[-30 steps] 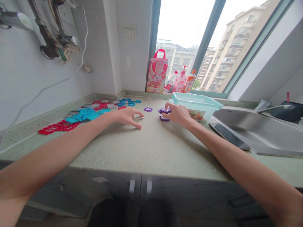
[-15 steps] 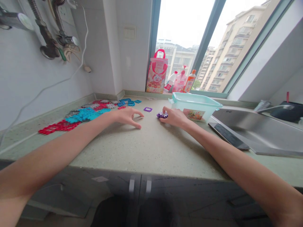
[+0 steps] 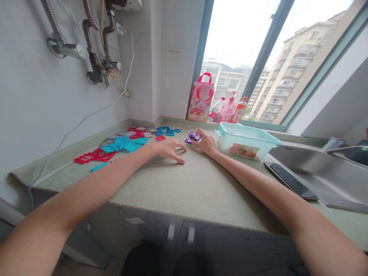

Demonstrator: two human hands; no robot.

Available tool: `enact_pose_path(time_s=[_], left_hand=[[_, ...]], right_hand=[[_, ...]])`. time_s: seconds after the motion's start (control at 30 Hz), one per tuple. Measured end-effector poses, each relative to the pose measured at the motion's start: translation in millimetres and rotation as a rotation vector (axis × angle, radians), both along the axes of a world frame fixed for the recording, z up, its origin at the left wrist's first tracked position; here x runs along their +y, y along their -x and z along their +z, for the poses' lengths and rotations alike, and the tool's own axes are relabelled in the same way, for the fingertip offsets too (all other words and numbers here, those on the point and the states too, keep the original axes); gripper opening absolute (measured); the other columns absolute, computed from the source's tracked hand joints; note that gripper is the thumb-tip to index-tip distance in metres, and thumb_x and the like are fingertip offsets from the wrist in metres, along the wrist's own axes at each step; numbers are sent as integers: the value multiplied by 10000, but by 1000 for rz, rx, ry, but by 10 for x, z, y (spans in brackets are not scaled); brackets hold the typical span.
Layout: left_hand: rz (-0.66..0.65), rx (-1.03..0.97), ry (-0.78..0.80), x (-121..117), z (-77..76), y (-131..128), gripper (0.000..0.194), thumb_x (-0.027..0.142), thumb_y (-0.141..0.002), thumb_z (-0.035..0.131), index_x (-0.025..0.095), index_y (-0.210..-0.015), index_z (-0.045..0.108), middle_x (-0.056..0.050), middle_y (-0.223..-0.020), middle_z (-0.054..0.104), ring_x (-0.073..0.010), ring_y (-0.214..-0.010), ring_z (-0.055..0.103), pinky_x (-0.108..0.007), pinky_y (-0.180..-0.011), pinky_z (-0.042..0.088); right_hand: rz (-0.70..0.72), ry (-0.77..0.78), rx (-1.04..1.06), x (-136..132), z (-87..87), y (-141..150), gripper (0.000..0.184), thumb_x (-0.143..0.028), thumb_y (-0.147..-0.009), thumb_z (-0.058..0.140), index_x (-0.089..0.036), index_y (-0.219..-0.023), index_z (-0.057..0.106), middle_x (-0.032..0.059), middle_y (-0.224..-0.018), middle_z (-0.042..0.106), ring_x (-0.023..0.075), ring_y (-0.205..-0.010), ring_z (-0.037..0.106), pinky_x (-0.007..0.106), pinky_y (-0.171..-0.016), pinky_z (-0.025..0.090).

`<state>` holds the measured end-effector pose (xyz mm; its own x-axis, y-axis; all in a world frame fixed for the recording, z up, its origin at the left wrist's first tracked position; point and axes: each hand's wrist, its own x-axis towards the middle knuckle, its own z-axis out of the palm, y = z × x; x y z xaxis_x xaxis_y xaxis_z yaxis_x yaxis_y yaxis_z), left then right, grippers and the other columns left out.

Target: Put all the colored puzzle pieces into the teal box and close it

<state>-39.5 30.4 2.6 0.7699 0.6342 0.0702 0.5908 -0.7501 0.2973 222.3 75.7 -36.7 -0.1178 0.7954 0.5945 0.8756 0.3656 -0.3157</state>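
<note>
My right hand (image 3: 207,143) grips a small bunch of purple building pieces (image 3: 194,136) with white parts between thumb and fingers. Just below and left of the bunch, a single purple piece (image 3: 188,141) shows on the counter; I cannot tell whether the two touch. My left hand (image 3: 169,149) hovers over the counter to the left, thumb and fingers apart, with nothing in it. Beyond and beside that arm lie flat building pieces: a light blue pile (image 3: 124,143), red pieces (image 3: 93,156) and dark blue pieces (image 3: 165,131).
A mint-green plastic tub (image 3: 260,152) stands right of my right hand. Farther right are a dark phone-like slab (image 3: 289,180) and the steel sink (image 3: 313,168). A pink bag (image 3: 201,103) and several bottles (image 3: 228,110) line the window sill. A white cable (image 3: 83,115) hangs along the left wall.
My right hand has carried the purple bunch left and away from me, up to the single purple piece. My left hand keeps its open pose. The camera view has shifted left.
</note>
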Motion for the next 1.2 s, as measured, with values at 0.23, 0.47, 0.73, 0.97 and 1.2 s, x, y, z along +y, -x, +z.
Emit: enact_pose_path(time_s=[0.23, 0.47, 0.73, 0.97, 1.2], left_hand=[[56, 14, 17, -46, 56, 13, 870, 747, -733, 869, 244, -1428, 729, -96, -1121, 741, -274, -953, 651, -334, -834, 450], [92, -49, 60, -10, 34, 59, 780, 669, -727, 883, 216, -1353, 779, -10, -765, 619, -193, -707, 555, -303, -687, 368], [109, -97, 48, 58, 9, 109, 707, 650, -738, 859, 213, -1292, 813, 7, -736, 561, -162, -661, 495, -284, -648, 317], [90, -91, 2, 124, -36, 147, 639, 663, -796, 798, 215, -1250, 825, 18, -681, 562, -158, -628, 494, -270, -618, 313], [73, -124, -34, 180, -81, 176, 624, 678, -797, 790, 203, -1199, 837, -24, -766, 662, -169, -668, 512, -285, -651, 345]], right_hand=[[64, -68, 36, 249, -21, 75, 378, -484, -883, 722, -285, -1196, 650, 55, -1133, 802, 253, -964, 732, 316, -807, 479], [54, 93, -101, 277, -66, 52, 396, -551, -870, 697, -307, -1181, 684, 1, -816, 707, 240, -777, 654, 301, -687, 394], [127, 150, -48, 218, -67, 76, 461, -536, -838, 710, -297, -1216, 595, -11, -830, 661, 229, -754, 589, 304, -707, 389], [264, 178, -11, -389, -73, -129, 475, -536, -823, 735, -272, -1178, 564, -25, -832, 650, 183, -712, 515, 301, -724, 379], [303, 214, -114, -933, 57, -409, 502, -458, -836, 765, -250, -1254, 581, 36, -947, 708, 201, -790, 580, 302, -739, 404]])
